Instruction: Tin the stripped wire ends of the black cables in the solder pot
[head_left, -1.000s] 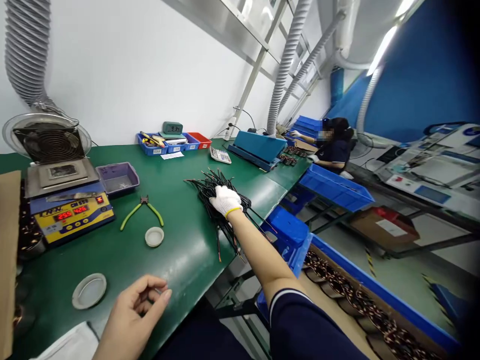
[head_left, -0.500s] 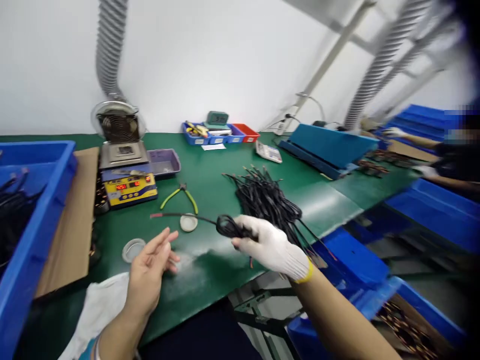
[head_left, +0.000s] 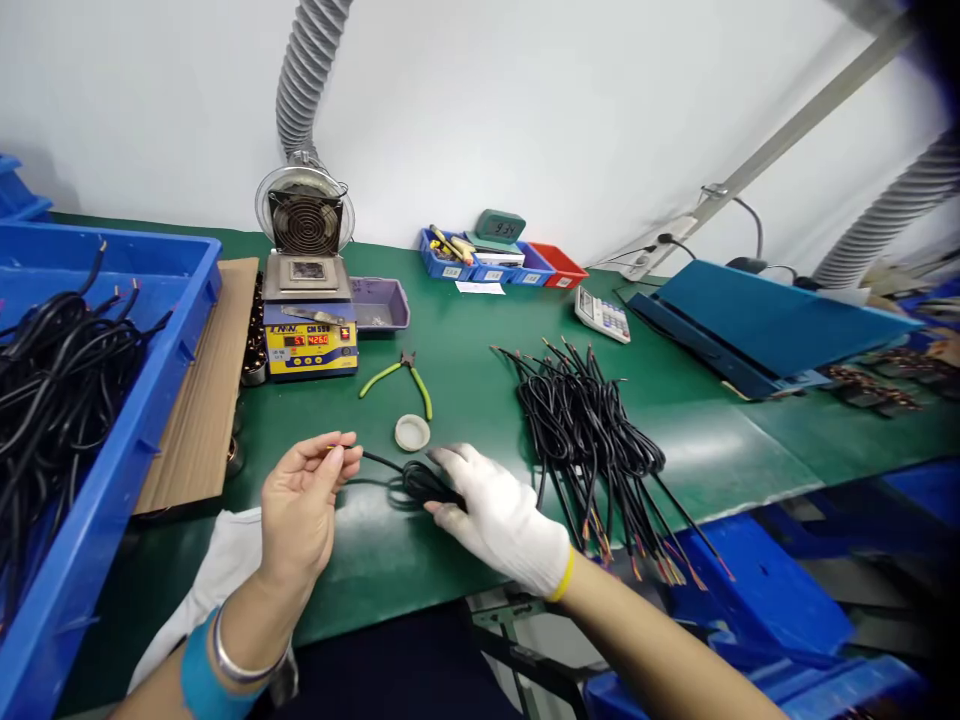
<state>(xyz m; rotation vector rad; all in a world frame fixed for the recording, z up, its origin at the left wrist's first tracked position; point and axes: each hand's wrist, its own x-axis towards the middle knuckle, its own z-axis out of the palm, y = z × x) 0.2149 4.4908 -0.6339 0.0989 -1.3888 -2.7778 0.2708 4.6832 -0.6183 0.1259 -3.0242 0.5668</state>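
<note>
My right hand (head_left: pixel 502 515), in a white glove, grips the coiled part of a black cable (head_left: pixel 409 480) low over the green table (head_left: pixel 465 390). My bare left hand (head_left: pixel 304 500) pinches the free end of the same cable between thumb and fingers. A loose pile of black cables (head_left: pixel 589 435) with bared tips lies just right of my gloved hand. A white cap (head_left: pixel 412 432) and green-handled cutters (head_left: pixel 397 375) lie just beyond my hands.
A solder pot with red digits (head_left: pixel 311 335) and a fan (head_left: pixel 305 215) stand at the back left beside a purple tray (head_left: pixel 379 303). A blue bin of black cables (head_left: pixel 75 400) fills the left. A white cloth (head_left: pixel 217 575) lies near me. A calculator (head_left: pixel 602 315) and blue machine (head_left: pixel 757 325) sit at the right.
My right hand took one cable from the pile and drew it left toward me. My left hand rose and pinched the cable's end. The view swung left.
</note>
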